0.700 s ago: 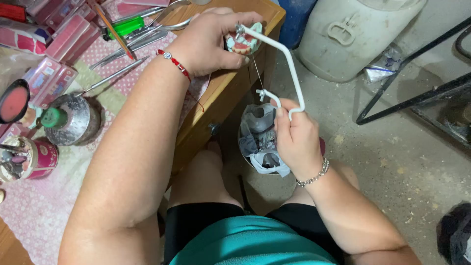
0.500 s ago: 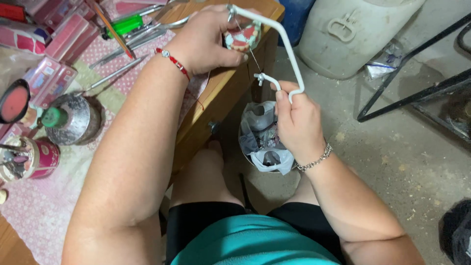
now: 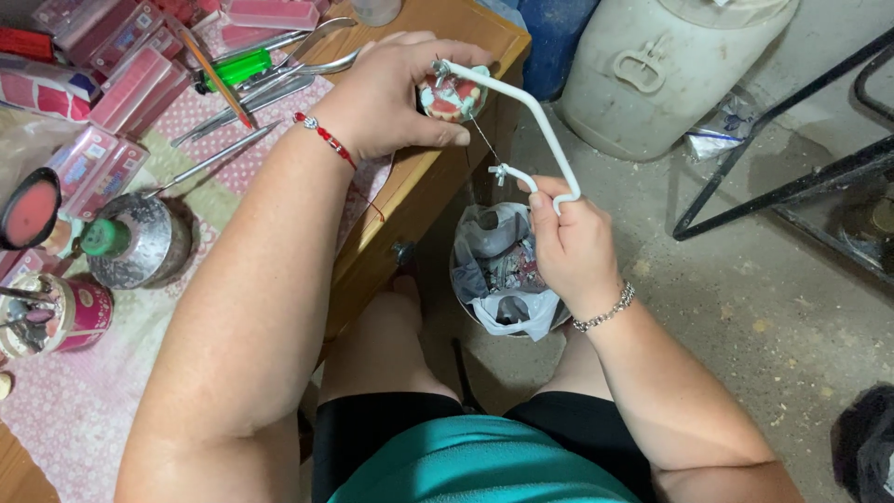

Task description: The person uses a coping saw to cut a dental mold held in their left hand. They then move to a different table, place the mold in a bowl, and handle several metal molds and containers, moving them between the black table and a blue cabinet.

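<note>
Two hands busy, both closed on something. Left hand [image 3: 391,98] grips a small pink-and-white dental model [image 3: 453,96], lumpy and hard-looking, pinched between thumb and fingers right at the desk's corner. Right hand [image 3: 573,247] is wrapped around the handle end of a white saw frame [image 3: 535,121]: thin bent metal rod, angular, with small wing nuts at both ends. A fine wire blade [image 3: 482,140] runs taut between the ends and meets the model's lower edge.

Desk [image 3: 424,182] is plain wood with a squared edge, most of it covered by a pink dotted cloth [image 3: 56,410]. On the cloth: long steel hand tools [image 3: 251,93] lying side by side, a green-handled tool [image 3: 237,67], flat pink plastic boxes [image 3: 135,84], a dented round metal burner with a green cap [image 3: 130,242], a pink tin stuffed with tools [image 3: 60,312].

Below the hands, between the knees, a small bin lined with a crumpled white plastic bag [image 3: 498,275], scraps inside. Right hand sits just above its rim.

Floor is rough concrete [image 3: 745,307], dusty. A white plastic barrel [image 3: 670,70] stands near the desk corner; a black metal frame [image 3: 792,182] angles across at right. Open floor lies between the frame and the right arm; the saw frame's bend hangs out over it, touching nothing.
</note>
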